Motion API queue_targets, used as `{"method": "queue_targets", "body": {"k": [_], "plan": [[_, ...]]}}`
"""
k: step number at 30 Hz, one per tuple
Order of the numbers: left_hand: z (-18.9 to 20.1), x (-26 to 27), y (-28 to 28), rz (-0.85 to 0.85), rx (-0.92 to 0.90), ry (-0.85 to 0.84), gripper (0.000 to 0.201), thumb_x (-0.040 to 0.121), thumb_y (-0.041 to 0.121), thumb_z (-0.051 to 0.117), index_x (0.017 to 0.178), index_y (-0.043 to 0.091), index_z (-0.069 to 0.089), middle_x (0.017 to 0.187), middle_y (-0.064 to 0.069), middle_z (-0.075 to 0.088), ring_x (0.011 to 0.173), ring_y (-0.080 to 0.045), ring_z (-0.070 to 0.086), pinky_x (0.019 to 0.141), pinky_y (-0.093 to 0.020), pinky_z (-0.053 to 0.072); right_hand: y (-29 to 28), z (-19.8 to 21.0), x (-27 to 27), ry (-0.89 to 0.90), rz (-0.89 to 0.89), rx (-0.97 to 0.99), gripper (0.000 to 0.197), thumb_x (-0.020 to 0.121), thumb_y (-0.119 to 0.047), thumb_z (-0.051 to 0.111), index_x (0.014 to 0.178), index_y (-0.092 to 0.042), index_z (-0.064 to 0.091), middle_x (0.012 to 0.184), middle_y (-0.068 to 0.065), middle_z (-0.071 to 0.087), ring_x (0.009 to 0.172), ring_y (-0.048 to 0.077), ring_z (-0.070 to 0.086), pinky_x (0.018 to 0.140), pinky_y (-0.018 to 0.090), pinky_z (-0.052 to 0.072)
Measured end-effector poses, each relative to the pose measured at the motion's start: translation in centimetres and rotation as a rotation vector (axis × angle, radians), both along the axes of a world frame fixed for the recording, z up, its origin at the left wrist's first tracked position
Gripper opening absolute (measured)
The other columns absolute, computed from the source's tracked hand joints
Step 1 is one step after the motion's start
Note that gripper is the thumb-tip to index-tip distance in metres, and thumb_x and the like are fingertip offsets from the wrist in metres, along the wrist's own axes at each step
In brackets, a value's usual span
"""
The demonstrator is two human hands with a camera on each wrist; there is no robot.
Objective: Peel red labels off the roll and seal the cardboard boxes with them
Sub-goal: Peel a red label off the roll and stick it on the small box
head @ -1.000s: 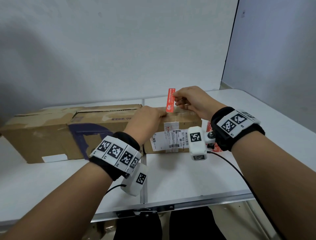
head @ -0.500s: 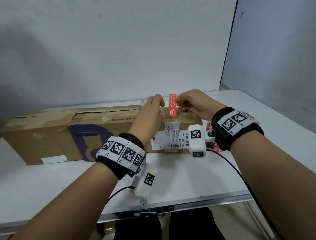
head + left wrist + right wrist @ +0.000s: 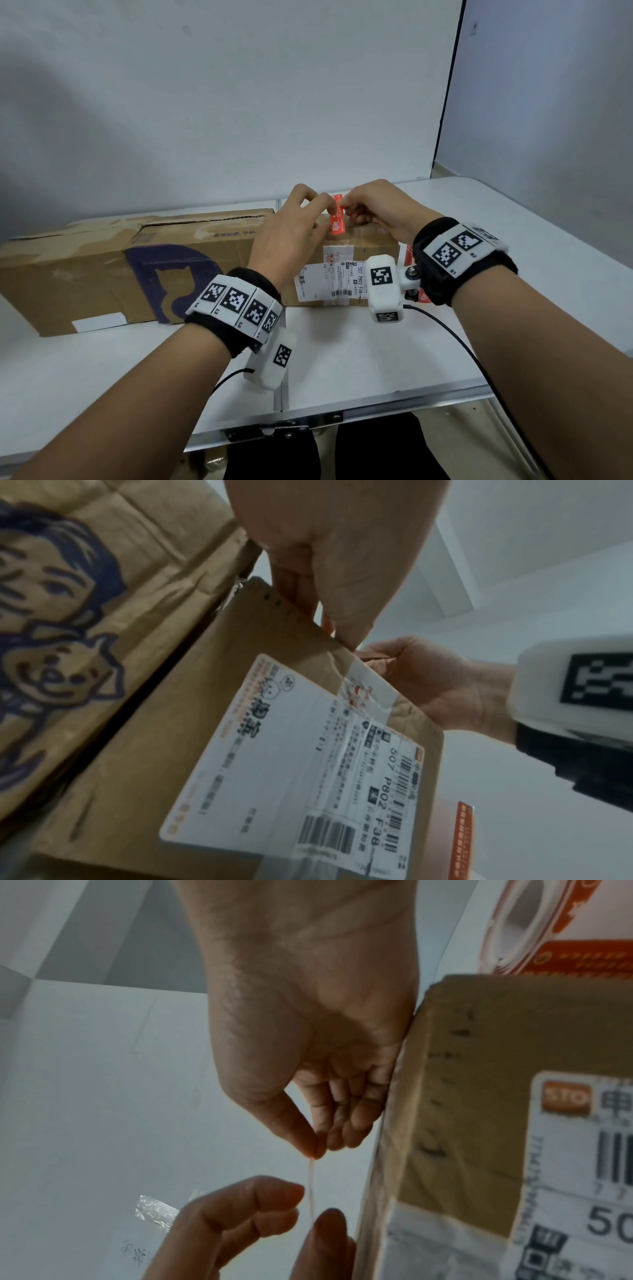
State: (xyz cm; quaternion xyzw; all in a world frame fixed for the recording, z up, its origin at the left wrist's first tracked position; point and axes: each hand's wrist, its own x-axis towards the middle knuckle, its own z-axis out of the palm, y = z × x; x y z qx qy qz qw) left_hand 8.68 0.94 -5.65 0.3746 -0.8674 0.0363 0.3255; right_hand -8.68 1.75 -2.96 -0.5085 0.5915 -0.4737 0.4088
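Observation:
A red label (image 3: 337, 216) hangs upright over the top of the small cardboard box (image 3: 373, 246), which carries a white shipping label. My right hand (image 3: 346, 209) pinches the red label's upper edge between thumb and forefinger (image 3: 314, 1150). My left hand (image 3: 323, 209) comes in from the left, its curled forefinger and thumb (image 3: 311, 1204) on either side of the label's lower part (image 3: 311, 1185). The label roll (image 3: 409, 257) stands on the table just right of the small box (image 3: 479, 1042), partly hidden behind my right wrist.
A long, worn cardboard box (image 3: 85, 274) with a purple print lies left of the small one, touching it. Both sit near the back of the white table (image 3: 376, 359), close to the wall. A scrap of clear tape (image 3: 154, 1210) shows beyond my hands.
My left hand has lifted off the small box's top and risen to the label. The right hand has brought the label slightly lower and closer over the box top.

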Motion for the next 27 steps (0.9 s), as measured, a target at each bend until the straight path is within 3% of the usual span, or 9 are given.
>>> {"method": "queue_targets", "body": {"k": [9,12,14,19,27], "plan": [[-0.5,0.3,-0.1,-0.027,-0.026,0.052,0.007,0.091,0.028,0.057,0.095,0.027,0.063,0.107,0.007,0.057,0.073,-0.015,0.063,0.062,-0.038,0.052,0.1,-0.6,0.0,0.133,0.019,-0.068,0.016,0.084,-0.009,0.062,0.068,-0.009,0.061,0.065,0.005,0.059,0.054,0.010,0.051,0.058,0.020,0.046],[-0.6,0.4,-0.1,-0.014,-0.033,0.048,0.010,0.089,0.025,0.059,0.094,0.023,0.067,0.105,0.005,0.060,0.076,-0.016,0.062,0.064,-0.039,0.051,0.3,-0.9,0.0,0.259,-0.010,-0.117,0.006,0.080,-0.008,0.063,0.077,-0.004,0.067,0.069,0.004,0.063,0.061,0.011,0.055,0.065,0.025,0.049],[-0.6,0.4,-0.1,-0.007,-0.026,0.033,0.012,0.089,0.024,0.058,0.095,0.021,0.068,0.105,0.004,0.061,0.078,-0.016,0.062,0.065,-0.039,0.051,0.4,-0.9,0.1,0.371,-0.023,-0.157,0.010,0.079,-0.011,0.066,0.082,-0.003,0.070,0.073,0.001,0.067,0.069,0.011,0.059,0.072,0.027,0.051],[-0.4,0.5,-0.1,-0.008,-0.010,0.009,0.012,0.088,0.023,0.059,0.095,0.021,0.069,0.099,0.004,0.064,0.079,-0.019,0.062,0.069,-0.039,0.050,0.5,-0.5,0.4,0.594,-0.022,-0.194,0.012,0.080,-0.016,0.068,0.085,-0.007,0.073,0.077,-0.002,0.067,0.071,0.007,0.058,0.061,0.015,0.043],[-0.1,0.6,-0.1,-0.004,0.047,-0.049,0.014,0.089,0.020,0.056,0.098,0.021,0.067,0.091,0.002,0.066,0.084,-0.021,0.061,0.071,-0.037,0.047,0.7,-1.1,0.5,0.564,-0.051,-0.185,0.011,0.079,-0.020,0.070,0.085,-0.010,0.071,0.083,-0.002,0.067,0.075,0.006,0.057,0.061,0.015,0.040]]}}
